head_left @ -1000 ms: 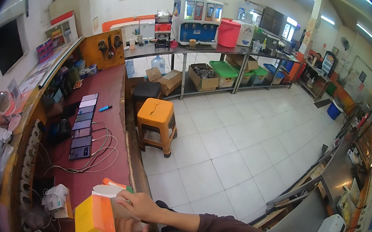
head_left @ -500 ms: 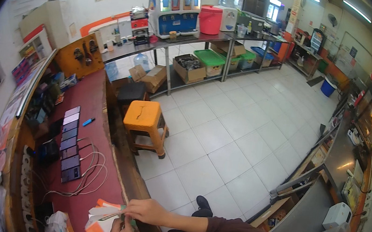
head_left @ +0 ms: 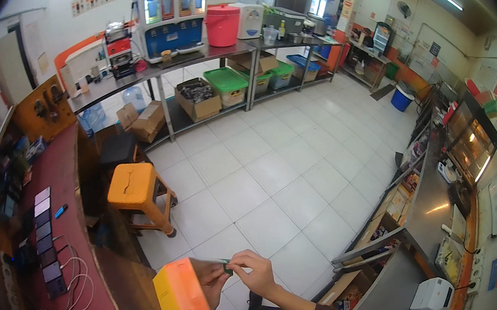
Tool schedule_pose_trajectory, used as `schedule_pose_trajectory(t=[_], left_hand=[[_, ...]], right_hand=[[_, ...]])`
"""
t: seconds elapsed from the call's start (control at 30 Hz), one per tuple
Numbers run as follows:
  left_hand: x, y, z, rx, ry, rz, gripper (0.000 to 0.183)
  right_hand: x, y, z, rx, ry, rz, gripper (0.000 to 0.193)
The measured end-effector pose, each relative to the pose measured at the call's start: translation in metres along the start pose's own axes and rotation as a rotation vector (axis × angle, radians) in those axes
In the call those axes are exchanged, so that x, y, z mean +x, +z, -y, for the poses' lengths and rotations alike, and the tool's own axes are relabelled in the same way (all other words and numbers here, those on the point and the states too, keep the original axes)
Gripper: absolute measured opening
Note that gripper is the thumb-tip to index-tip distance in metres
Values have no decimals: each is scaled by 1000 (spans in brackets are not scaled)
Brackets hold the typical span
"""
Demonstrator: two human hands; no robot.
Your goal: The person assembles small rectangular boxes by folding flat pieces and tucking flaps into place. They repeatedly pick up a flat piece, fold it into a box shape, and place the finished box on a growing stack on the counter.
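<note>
A yellow and orange box (head_left: 180, 291), apparently of card or paper, is held up in front of me, past the edge of the red-topped counter. My left hand (head_left: 213, 283) is closed at its right side, partly hidden by it. Fingers of my right hand (head_left: 253, 271) pinch a small green piece (head_left: 226, 267) at the box's upper right edge, touching or nearly touching my left fingertips. What exactly the green piece is, I cannot make out.
Several phones (head_left: 44, 235) lie in a row on the red counter (head_left: 49, 169) at left, with white cables (head_left: 81, 283) and a blue marker-like object (head_left: 61, 212). An orange stool (head_left: 135, 184) stands beside it. Steel counters (head_left: 422, 196) line the right.
My hands and the box have moved right, away from above the counter. The box has turned to show its yellow side. The view has swung right.
</note>
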State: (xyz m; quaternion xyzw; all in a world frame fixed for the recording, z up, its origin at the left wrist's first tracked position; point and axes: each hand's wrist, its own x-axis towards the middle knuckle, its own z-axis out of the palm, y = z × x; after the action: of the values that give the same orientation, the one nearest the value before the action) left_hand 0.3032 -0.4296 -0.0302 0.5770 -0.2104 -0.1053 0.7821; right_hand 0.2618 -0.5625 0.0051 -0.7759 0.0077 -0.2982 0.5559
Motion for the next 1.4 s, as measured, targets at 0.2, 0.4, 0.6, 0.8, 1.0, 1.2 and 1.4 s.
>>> schedule_pose_trajectory(t=[0.2, 0.4, 0.6, 0.8, 1.0, 1.2, 1.4], left_hand=[[71, 93, 17, 105, -121, -12, 16], [147, 131, 34, -448, -98, 34, 24], [245, 94, 68, -1105, -567, -159, 21], [353, 60, 67, -1360, -426, -56, 26], [482, 50, 61, -272, -17, -240, 19], [572, 12, 70, 586, 578, -360, 4], [660, -20, 81, 437, 560, -244, 17]], right_hand=[[42, -88, -30, -189, -120, -130, 17], [97, -120, -53, -564, -252, 103, 51], [176, -120, -113, -738, -242, 143, 45], [301, -84, -175, -400, -290, -115, 26], [433, -10, -191, -202, -229, -94, 13], [522, 15, -220, 39, -83, -147, 6], [612, 49, -255, 165, -108, -48, 7]])
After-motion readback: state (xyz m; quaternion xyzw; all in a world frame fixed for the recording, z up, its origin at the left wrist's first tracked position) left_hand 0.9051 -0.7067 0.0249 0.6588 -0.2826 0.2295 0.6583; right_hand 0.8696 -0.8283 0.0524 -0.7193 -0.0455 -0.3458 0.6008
